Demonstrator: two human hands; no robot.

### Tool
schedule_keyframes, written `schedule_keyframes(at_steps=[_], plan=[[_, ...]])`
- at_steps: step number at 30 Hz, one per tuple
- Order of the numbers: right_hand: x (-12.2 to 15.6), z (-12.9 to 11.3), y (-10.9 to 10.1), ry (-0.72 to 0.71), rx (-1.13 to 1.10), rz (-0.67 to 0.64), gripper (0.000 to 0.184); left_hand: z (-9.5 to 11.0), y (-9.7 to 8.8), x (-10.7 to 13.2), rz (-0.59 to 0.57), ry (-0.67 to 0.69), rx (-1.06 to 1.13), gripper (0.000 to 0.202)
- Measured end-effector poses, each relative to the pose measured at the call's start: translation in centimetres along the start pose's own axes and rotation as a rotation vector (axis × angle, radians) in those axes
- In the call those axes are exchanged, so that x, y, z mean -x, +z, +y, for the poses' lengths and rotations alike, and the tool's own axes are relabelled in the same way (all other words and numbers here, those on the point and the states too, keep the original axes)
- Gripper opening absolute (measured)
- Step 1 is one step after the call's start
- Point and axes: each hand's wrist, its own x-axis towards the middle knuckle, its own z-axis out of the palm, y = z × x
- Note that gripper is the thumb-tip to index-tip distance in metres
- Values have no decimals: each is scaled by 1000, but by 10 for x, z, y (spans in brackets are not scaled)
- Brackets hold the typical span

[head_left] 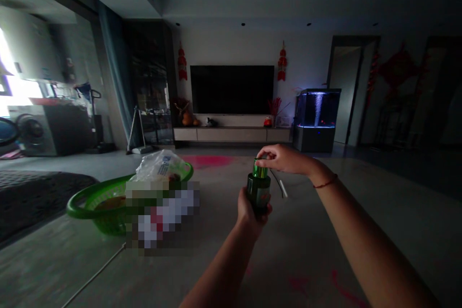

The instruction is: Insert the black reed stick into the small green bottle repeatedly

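A dark green bottle with a pale label stands upright above the table, held around its body by my left hand. On its neck sits a shiny green cap. My right hand reaches in from the right and pinches the top of this cap between thumb and fingers. The cap appears to rest on the bottle; whether it is loose cannot be made out. A red cord circles my right wrist.
On the table's left is a green plastic basket with a clear plastic bag in it. A blurred-out pack lies beside it. A thin white stick and a dark cord lie behind the bottle. Pinkish stains mark the tabletop.
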Motion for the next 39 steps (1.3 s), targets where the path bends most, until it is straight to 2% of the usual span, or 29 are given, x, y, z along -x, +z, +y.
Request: schedule_keyframes(at_steps=[8,12,16,18,20,25,29,33,39], plan=[[11,3,-9,24,-93,-175,31,-11,-7,-8,-24,-32,-34,41],[12,0,-8,-14,-80,-149,37,-8,-8,-10,-8,-27,-50,44],[10,-5,-2,154,48,-67,50,-7,-8,-10,13,-20,-80,44],[7,-6,1,183,157,-12,47,-7,-7,-10,15,-21,-84,43],[5,-7,2,135,216,5,37,-7,-7,-10,22,-26,-88,42],[5,-8,-1,23,175,-22,25,-5,-7,-11,32,-23,-102,39],[7,-10,-1,5,146,-34,32,-5,-8,-11,51,-34,-90,39],[5,-10,-1,74,202,-20,38,-5,-7,-12,56,-25,-86,38],[2,-5,-2,103,310,-49,34,-4,-5,-11,73,-15,-129,36]])
